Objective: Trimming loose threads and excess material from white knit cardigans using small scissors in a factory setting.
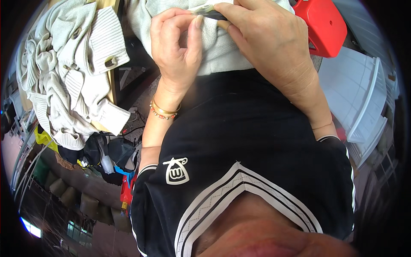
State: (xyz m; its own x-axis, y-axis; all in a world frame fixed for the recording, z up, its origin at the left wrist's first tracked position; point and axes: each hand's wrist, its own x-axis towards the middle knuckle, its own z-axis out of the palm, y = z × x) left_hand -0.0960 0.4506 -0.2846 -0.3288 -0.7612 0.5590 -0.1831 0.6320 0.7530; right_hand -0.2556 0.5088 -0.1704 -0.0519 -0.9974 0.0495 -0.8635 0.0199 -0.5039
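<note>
Over on the person's left, there's a heap of off-white knit garments with dark oval buttons, piled on a pale wooden counter. Below that it's clutter: a black bag-like bundle, a bit of bright yellow material and a red object I can't make out. Other side has a bright red plastic container just past the right wrist, plus some whitish translucent plastic bins lower down. Main thing blocking the view is the right hand, which covers most of the tool and a chunk of the cloth.

The piece being worked on is another off-white knit garment, bunched up in front of the torso and cut off by the top edge. Both forearms reach up to it, and the hands nearly meet. Right hand is back-up, its grip closed, thumb and forefinger pinching a small tool with dark and pale greenish parts. Left hand is bent at the fingers, with thumb and forefinger almost together by the tool's tip; can't tell whether that grip has cloth or tool. Gold bangle and red-and-pale beaded bracelet on the left wrist.

As for labels, the black top has a white shield-shaped emblem on the chest.
</note>
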